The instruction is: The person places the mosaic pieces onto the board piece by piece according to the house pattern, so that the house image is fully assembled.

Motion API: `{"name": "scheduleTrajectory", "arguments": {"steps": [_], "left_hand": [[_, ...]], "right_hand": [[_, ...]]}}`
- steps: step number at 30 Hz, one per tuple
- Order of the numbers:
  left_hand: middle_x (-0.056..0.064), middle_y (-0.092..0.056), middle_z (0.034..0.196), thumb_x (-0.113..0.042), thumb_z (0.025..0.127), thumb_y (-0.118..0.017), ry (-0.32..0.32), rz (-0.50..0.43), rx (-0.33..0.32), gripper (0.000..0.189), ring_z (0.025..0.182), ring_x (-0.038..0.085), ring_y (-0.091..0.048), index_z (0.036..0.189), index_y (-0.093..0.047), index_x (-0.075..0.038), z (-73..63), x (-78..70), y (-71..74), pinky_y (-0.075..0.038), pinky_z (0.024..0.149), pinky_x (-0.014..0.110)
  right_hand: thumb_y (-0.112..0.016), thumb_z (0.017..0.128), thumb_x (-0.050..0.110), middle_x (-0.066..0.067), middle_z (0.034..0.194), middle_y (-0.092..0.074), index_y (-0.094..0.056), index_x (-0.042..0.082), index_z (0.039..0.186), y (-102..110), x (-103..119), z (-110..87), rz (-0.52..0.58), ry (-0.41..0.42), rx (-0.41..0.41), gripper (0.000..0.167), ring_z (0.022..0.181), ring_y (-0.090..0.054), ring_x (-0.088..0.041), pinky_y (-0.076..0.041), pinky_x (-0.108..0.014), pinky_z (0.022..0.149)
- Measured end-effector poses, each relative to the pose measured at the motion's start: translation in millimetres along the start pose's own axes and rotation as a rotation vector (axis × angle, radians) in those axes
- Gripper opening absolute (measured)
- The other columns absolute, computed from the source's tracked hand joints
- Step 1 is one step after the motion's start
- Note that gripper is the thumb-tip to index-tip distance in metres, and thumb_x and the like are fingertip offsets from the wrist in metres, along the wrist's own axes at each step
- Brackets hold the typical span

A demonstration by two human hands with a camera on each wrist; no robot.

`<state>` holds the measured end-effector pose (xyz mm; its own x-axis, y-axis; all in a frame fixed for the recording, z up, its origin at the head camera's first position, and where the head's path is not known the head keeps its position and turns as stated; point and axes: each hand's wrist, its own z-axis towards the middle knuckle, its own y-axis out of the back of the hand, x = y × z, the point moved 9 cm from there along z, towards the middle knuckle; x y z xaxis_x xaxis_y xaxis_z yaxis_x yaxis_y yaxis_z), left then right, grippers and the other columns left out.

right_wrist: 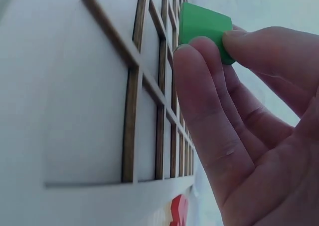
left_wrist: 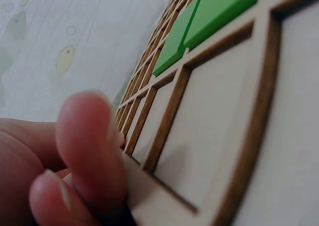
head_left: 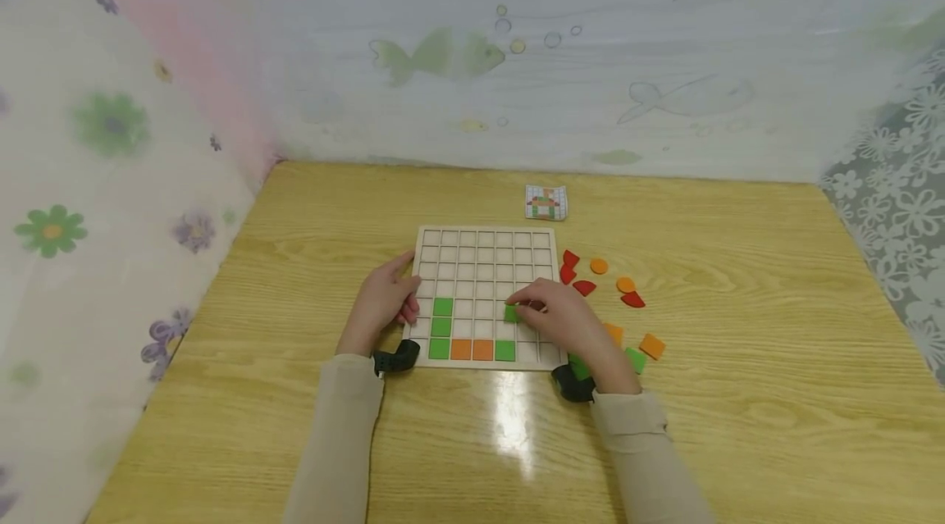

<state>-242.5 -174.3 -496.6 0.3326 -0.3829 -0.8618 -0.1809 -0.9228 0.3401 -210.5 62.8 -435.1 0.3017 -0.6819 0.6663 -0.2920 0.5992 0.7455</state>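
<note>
A wooden grid board (head_left: 483, 239) lies on the table. On it, three green square tiles (head_left: 441, 326) form an upright column, with two orange square tiles (head_left: 472, 350) and another green tile (head_left: 505, 351) along the bottom row. My right hand (head_left: 564, 319) pinches a green square tile (right_wrist: 204, 24) between thumb and fingertips. Seen from the head, that tile overlaps the grid above the bottom row's right green tile. My left hand (head_left: 380, 298) rests at the board's left edge, its fingertips (left_wrist: 87, 136) right beside the rim.
Right of the board lie several red curved-edge pieces (head_left: 584, 288), two orange discs (head_left: 599, 266), orange squares (head_left: 652, 346) and green squares (head_left: 635, 360), some partly hidden by my right arm. A small pattern card (head_left: 546, 202) sits behind the board. A painted wall (head_left: 443, 114) bounds the table's back.
</note>
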Motion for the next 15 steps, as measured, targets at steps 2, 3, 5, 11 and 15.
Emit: {"name": "scheduleTrajectory", "arguments": {"steps": [2, 3, 5, 11, 15], "left_hand": [[0.015, -0.058, 0.062, -0.024, 0.091, -0.050, 0.000, -0.001, -0.001, 0.052, 0.048, 0.026, -0.058, 0.139, -0.031, -0.031, 0.1, 1.3, 0.5, -0.048, 0.044, 0.031], [0.015, -0.058, 0.062, -0.024, 0.091, -0.050, 0.000, -0.002, -0.002, 0.052, 0.048, 0.025, -0.058, 0.139, -0.031, -0.030, 0.0, 1.5, 0.8, -0.048, 0.044, 0.031], [0.015, -0.058, 0.062, -0.024, 0.091, -0.050, -0.001, -0.001, -0.003, 0.052, 0.048, 0.025, -0.057, 0.139, -0.031, -0.030, -0.1, 1.7, 1.2, -0.048, 0.044, 0.031], [0.015, -0.058, 0.062, -0.024, 0.091, -0.051, -0.002, -0.004, -0.004, 0.052, 0.048, 0.025, -0.057, 0.139, -0.031, -0.030, 0.4, 1.7, 0.8, -0.048, 0.044, 0.031], [0.015, -0.058, 0.062, -0.024, 0.091, -0.051, -0.003, -0.003, -0.002, 0.052, 0.048, 0.025, -0.058, 0.139, -0.031, -0.030, 0.7, 1.8, -0.1, -0.048, 0.045, 0.031]], "right_hand": [[-0.059, 0.086, 0.018, 0.009, 0.094, -0.061, -0.069, 0.020, 0.097, -2, 2, 0.5, -0.004, 0.003, 0.004, 0.015, 0.078, -0.053, -0.007, -0.045, -0.027, 0.071], [-0.059, 0.086, 0.018, 0.009, 0.093, -0.061, -0.068, 0.021, 0.097, -3, 2, 0.8, -0.004, 0.002, 0.006, 0.015, 0.078, -0.053, -0.007, -0.045, -0.027, 0.071], [-0.059, 0.085, 0.019, 0.010, 0.091, -0.061, -0.068, 0.022, 0.097, -5, 3, 1.1, 0.000, -0.003, 0.015, 0.014, 0.077, -0.052, -0.007, -0.045, -0.027, 0.071], [-0.061, 0.085, 0.020, 0.012, 0.081, -0.059, -0.067, 0.021, 0.091, -12, 2, 1.2, -0.010, -0.036, 0.052, 0.009, 0.073, -0.051, -0.007, -0.044, -0.026, 0.069], [-0.062, 0.084, 0.021, 0.013, 0.080, -0.059, -0.067, 0.021, 0.088, -15, 4, 0.6, -0.027, -0.040, 0.058, 0.007, 0.073, -0.051, -0.006, -0.044, -0.026, 0.069]]}}
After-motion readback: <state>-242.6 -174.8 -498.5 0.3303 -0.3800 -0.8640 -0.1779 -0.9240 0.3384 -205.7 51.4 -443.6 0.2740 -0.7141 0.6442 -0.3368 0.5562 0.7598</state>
